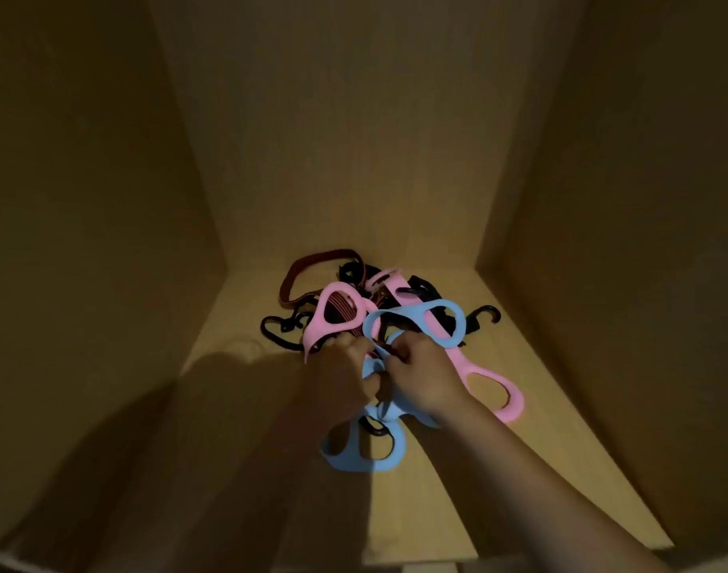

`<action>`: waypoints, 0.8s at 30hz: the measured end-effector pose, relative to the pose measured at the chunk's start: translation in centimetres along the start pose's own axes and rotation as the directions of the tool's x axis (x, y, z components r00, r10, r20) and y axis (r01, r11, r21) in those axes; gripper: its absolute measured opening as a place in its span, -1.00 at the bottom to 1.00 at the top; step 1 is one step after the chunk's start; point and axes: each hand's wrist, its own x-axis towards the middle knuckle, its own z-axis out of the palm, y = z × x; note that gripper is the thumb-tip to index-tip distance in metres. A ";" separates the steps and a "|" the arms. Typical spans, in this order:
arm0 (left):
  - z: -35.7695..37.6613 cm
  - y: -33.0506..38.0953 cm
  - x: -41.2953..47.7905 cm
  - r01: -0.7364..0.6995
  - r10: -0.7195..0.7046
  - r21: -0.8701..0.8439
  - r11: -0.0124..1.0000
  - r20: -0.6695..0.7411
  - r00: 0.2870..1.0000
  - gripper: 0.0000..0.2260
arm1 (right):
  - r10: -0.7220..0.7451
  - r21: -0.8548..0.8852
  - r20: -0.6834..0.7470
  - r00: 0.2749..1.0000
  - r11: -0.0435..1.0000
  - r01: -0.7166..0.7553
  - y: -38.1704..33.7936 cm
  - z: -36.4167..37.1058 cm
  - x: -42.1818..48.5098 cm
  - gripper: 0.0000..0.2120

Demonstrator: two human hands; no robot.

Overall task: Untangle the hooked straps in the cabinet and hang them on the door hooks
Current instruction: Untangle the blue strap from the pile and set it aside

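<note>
Lying in a heap on the pale wooden cabinet floor [519, 469], the tangled straps are being worked at by both grips, which are being kept side by side and almost touching. The left grip [348, 372] is being kept curled tight, its fingers clamped on the twisted middle of the blue strap [403, 311]. The right grip [422, 376] is likewise being kept closed round that same twisted part. This strap is flat, smooth and rubbery-looking, with a wide oval loop lying just beyond the right grip. A second blue loop [354, 463] is lying just below both grips, nearer the camera, with a glossy black hook [377, 430] showing through it.

A pink strap [461, 361] of the same flat, matte shape is being passed under the right grip, and its oval end is lying just to the right of that grip. Another pink loop [337, 288] is standing tilted just beyond the left grip, with ribbed red-and-dark elastic showing through its opening. A dark red band [325, 254] is curving further beyond the left grip, near the back wall [333, 159]. One more black hook [487, 310], thin and curled, is lying apart from the heap, beyond and to the right of the right grip. How the dark cords are being crossed inside the heap cannot be told in the dim light.
</note>
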 end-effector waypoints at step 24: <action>-2.0 0.6 2.8 0.394 -0.479 -0.753 0.527 0.120 0.870 -0.79 | -0.467 0.210 0.218 0.857 0.880 0.426 -2.8 -0.8 -1.2 -0.94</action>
